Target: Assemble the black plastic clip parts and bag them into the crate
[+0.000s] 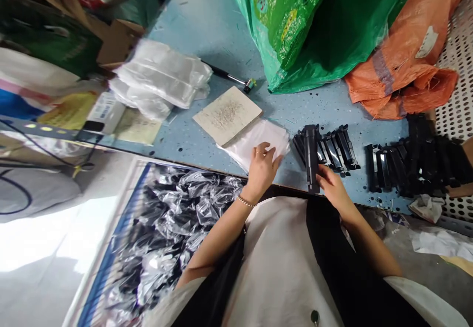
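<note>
My right hand (330, 184) grips the lower end of a long black plastic part (311, 157), which it holds upright over the table's front edge. On a stack of clear plastic bags (254, 142) rests my left hand (263, 165), fingers spread and touching the top sheet. A flat beige block (228, 115), specked dark on top, lies across the far side of that stack. Just right of the held part, several similar black parts (338, 147) lie side by side. Exactly what the held part is I cannot tell.
More black parts (399, 164) are piled at the right. Behind stand a green plastic bag (295, 31) and an orange sack (399, 75). A hammer-like tool (232, 78) lies beside folded plastic bags (162, 70). Below left, a crate holds bagged black parts (173, 223).
</note>
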### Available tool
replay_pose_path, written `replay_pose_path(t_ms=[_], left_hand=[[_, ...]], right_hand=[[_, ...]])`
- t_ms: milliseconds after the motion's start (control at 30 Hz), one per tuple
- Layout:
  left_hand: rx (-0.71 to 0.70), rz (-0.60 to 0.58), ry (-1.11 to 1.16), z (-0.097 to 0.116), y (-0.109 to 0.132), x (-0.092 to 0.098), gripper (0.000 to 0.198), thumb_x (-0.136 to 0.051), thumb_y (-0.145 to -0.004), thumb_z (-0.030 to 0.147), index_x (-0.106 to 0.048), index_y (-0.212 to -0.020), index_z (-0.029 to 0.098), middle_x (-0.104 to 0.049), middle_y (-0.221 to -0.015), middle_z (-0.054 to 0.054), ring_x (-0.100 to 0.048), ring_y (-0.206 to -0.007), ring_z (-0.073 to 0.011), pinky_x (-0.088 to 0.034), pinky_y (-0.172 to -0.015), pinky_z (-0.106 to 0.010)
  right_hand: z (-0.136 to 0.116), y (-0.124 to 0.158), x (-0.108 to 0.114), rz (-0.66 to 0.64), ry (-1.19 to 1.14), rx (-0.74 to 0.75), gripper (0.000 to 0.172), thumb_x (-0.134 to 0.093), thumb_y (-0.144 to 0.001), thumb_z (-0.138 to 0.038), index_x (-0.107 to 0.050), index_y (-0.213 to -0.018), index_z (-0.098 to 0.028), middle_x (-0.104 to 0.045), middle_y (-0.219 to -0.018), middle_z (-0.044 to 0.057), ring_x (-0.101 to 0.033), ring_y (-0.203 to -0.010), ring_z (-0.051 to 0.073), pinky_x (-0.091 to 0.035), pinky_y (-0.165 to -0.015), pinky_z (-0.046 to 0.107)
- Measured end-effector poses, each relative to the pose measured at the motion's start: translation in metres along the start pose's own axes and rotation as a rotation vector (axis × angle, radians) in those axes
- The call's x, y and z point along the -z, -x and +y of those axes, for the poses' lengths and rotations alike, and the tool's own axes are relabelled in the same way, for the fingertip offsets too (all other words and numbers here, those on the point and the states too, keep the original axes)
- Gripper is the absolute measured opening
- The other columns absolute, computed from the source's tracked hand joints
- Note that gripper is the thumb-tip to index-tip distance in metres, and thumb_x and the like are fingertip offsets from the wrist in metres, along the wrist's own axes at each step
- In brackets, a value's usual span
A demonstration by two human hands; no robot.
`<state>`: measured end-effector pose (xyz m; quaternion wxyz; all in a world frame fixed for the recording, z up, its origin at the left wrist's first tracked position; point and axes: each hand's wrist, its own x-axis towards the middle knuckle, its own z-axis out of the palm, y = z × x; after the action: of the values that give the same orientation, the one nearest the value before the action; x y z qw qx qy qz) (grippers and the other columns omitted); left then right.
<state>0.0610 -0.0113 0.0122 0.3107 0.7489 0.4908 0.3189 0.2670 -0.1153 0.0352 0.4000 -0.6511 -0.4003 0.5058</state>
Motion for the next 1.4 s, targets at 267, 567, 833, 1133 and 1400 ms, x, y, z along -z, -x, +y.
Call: replay_pose_path(t_ms=[267, 567, 833, 1133, 1400], left_hand=[[0.244, -0.079, 0.05, -0.048, -0.026, 0.033, 0.018, -0.074, -0.078, 0.025, -0.062, -0.067, 0.018, -0.062, -0.071, -0.002, -0.057, -0.068, -0.0165, -0.047, -0.065, -0.029], [0.406, -0.047, 0.441, -0.061, -0.032, 0.043, 0.005, -0.065, -0.075, 0.018, -0.06, -0.076, 0.018, -0.066, -0.068, -0.001, -0.061, -0.061, -0.0135, -0.051, -0.06, -0.026], [-0.097, -0.101, -0.098, -0.062, -0.012, 0.057, 0.045, -0.046, -0.09, 0.01, -0.065, -0.131, 0.016, -0.063, -0.139, -0.015, -0.059, -0.132, -0.0251, -0.049, -0.114, -0.043], [-0.314, -0.1, -0.069, -0.029, 0.018, 0.057, 0.073, -0.037, -0.093, 0.002, -0.027, -0.163, 0.021, -0.044, -0.157, -0.018, -0.047, -0.146, -0.0257, -0.046, -0.117, -0.041], [-0.388, -0.087, -0.009, -0.024, 0.034, 0.074, 0.078, -0.037, -0.094, 0.001, -0.02, -0.165, 0.027, -0.045, -0.158, -0.015, -0.047, -0.146, -0.0244, -0.046, -0.119, -0.039]], right_hand=[[-0.006, -0.005, -0.003, -0.056, -0.109, -0.025, 0.042, -0.071, -0.082, -0.056, -0.069, -0.109, -0.024, -0.072, -0.097, 0.005, -0.064, -0.081, 0.02, -0.054, -0.069, 0.033], [-0.007, -0.005, -0.054, -0.386, -0.775, -0.437, 0.027, -0.082, -0.071, -0.039, -0.066, -0.081, -0.02, -0.071, -0.072, 0.005, -0.056, -0.058, 0.014, -0.039, -0.046, 0.024], [0.007, -0.02, -0.064, -0.522, -0.866, -0.515, 0.039, -0.067, -0.083, -0.041, -0.068, -0.113, -0.015, -0.065, -0.083, 0.004, -0.04, -0.057, 0.009, -0.037, -0.042, 0.017], [-0.008, -0.035, -0.087, -0.354, -0.787, -0.343, 0.031, -0.061, -0.082, -0.047, -0.067, -0.095, -0.02, -0.056, -0.076, 0.001, -0.036, -0.056, 0.01, -0.036, -0.042, 0.019], [-0.023, -0.033, -0.081, -0.346, -0.677, -0.357, 0.028, -0.077, -0.07, -0.042, -0.068, -0.087, -0.021, -0.061, -0.066, -0.002, -0.042, -0.051, 0.009, -0.033, -0.041, 0.02]])
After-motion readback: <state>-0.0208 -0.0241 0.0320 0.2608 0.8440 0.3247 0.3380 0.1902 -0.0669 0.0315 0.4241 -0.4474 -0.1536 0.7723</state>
